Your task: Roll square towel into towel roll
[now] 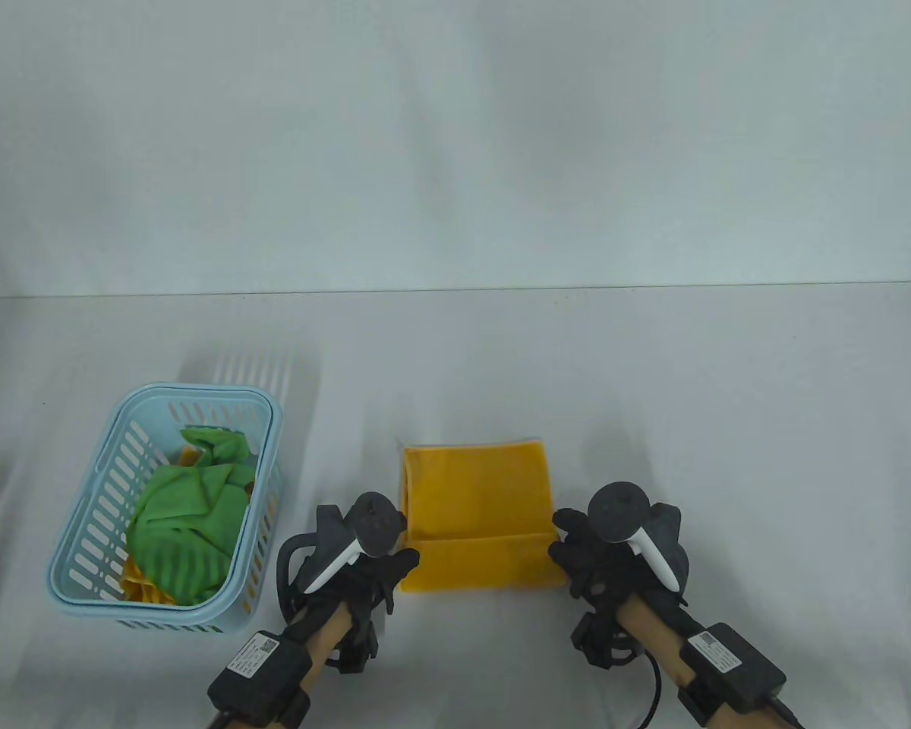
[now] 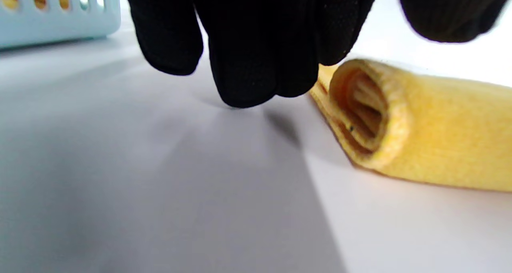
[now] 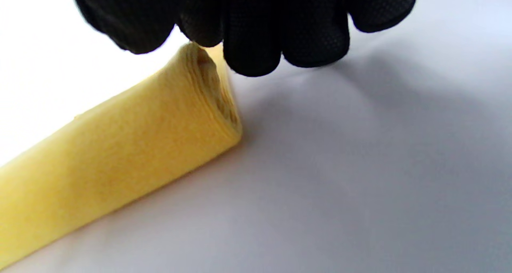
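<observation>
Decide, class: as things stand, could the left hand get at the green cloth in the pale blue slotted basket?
Probably yes. The left hand sits just right of the pale blue slotted plastic basket, whose open top leaves the green cloth exposed, with nothing between them.

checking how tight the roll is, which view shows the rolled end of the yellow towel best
The left wrist view: the yellow towel faces the camera end-on, showing its open coil of layers. The right wrist view shows its other end at an angle, layers pressed close. The table view shows only the top, with the rolled part nearest the hands.
</observation>
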`<move>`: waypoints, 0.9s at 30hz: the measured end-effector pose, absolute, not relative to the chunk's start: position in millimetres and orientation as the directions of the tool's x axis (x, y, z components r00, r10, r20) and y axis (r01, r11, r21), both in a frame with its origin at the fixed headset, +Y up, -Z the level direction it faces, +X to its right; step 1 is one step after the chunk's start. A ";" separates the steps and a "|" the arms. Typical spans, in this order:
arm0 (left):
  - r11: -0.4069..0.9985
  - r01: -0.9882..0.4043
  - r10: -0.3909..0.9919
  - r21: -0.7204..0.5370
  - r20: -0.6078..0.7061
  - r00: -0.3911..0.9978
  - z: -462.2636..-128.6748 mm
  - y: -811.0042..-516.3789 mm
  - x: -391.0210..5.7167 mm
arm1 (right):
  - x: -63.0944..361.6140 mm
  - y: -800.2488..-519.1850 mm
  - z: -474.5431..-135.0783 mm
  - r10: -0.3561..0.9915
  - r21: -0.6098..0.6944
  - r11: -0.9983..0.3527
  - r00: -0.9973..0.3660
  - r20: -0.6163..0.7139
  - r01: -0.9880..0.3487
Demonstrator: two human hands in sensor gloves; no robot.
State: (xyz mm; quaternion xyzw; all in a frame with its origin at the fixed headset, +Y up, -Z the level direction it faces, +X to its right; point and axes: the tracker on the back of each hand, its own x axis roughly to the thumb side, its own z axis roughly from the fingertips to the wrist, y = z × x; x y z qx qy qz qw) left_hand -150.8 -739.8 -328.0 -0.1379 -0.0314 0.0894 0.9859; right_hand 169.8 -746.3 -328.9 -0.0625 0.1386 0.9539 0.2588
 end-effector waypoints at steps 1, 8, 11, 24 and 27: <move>0.955 -0.151 0.170 -0.254 0.054 0.984 -326.4 -736.4 -149.5 | 169.0 -742.9 -327.1 0.479 0.221 -0.831 -0.859 -0.179 -0.510; 0.974 -0.067 0.128 -0.214 0.284 0.950 -309.3 -720.4 -126.1 | 143.6 -726.6 -309.4 0.456 0.229 -0.871 -0.888 0.052 -0.434; 0.974 0.002 0.074 -0.225 0.327 0.942 -304.6 -727.9 -115.7 | 130.2 -731.5 -304.8 0.366 0.262 -0.908 -0.923 0.121 -0.326; 0.955 0.173 -0.083 -0.241 0.343 0.936 -310.8 -756.2 -105.6 | 118.1 -758.8 -309.5 0.141 0.276 -0.956 -0.978 0.151 -0.095; 0.950 0.170 -0.079 -0.260 0.326 0.942 -312.8 -759.8 -106.8 | 120.1 -764.0 -311.5 0.148 0.300 -0.949 -0.979 0.138 -0.101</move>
